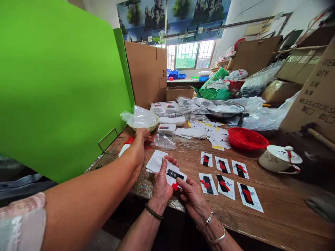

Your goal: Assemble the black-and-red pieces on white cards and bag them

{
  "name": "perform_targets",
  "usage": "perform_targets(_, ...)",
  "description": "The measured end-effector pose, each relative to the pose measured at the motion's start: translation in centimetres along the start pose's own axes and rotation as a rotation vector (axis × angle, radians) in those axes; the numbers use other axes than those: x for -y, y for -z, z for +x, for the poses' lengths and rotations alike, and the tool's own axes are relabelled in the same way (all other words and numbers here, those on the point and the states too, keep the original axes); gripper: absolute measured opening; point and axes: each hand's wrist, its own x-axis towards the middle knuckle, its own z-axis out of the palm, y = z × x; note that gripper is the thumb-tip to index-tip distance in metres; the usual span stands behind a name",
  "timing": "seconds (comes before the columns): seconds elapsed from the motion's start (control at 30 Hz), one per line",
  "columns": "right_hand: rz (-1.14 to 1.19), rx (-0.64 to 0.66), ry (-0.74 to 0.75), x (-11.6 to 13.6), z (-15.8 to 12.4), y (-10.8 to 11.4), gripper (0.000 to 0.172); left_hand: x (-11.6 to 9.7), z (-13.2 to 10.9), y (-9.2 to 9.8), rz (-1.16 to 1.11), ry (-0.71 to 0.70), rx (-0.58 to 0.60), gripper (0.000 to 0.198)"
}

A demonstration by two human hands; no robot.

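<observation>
A white card is held up between the person's two hands, just over the near edge of the counter. Along it lies a black strip, and a red piece pokes out at the card's 6 o'clock side. The left hand, with a dark bead bracelet at its wrist, pinches the card's 9 o'clock end, thumb on top and fingers mostly hidden behind. The right hand, with silver bangles at its wrist, pinches the 3 o'clock end, its thumb on the end of the black strip.

Taking the held card as the clock's centre, a small stack of white cards lies just beside the left hand at 11 o'clock. Around 3 o'clock, six cards with black strips and red pieces lie apart in two rows of three. Loose printed papers spread between 1 and 2 o'clock, a red basket sits at 2, and a lidded mug between 2 and 3.

At 11 o'clock, a co-worker's hand reaches to a pale basket holding clear plastic bags; its fingers are hard to make out. Wrapped packs are piled at 12 o'clock, and a bright green panel stands toward 10.
</observation>
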Motion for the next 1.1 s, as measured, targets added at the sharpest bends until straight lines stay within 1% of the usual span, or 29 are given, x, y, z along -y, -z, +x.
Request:
perform_targets(0.1, 0.003, 0.012, 0.012, 0.2, 0.2, -0.1, 0.057, 0.5, 0.2, 0.0, 0.022, -0.007, 0.006, 0.03)
perform_targets(0.2, 0.005, 0.057, 0.037, 0.1, 0.4, 0.0, 0.056, 0.6, 0.4, 0.1, 0.017, 0.007, 0.016, 0.029)
perform_targets(0.33, 0.005, 0.078, 0.027, 0.0, 0.8, 0.1, 0.055, 0.6, 0.6, 0.2, 0.007, 0.014, 0.003, 0.025)
perform_targets(0.47, 0.018, 0.063, -0.005, 0.3, 0.9, -0.1, 0.055, 0.6, 0.9, 0.3, -0.033, 0.077, -0.014, 0.02)
perform_targets(0.57, 0.022, 0.092, -0.017, 0.9, 0.5, -0.2, 0.056, 0.3, 1.3, 0.4, -0.072, 0.128, -0.035, 0.02)
perform_targets(0.67, 0.017, 0.132, 0.015, 1.2, 0.1, -0.1, 0.054, 0.1, 1.6, 0.5, -0.08, 0.15, -0.056, 0.024)
perform_targets(0.8, 0.021, 0.16, 0.048, 1.2, 0.0, 0.2, 0.05, -0.1, 1.7, 0.1, -0.098, 0.158, -0.038, 0.023)
perform_targets(0.93, 0.042, 0.124, 0.038, 1.8, 0.2, 0.7, 0.053, -0.5, 1.9, -0.2, -0.094, 0.139, -0.049, 0.018)
perform_targets(1.1, -0.082, 0.061, 0.129, 3.1, 0.8, 1.6, 0.041, -0.9, 2.4, -0.2, -0.109, 0.142, -0.078, 0.02)
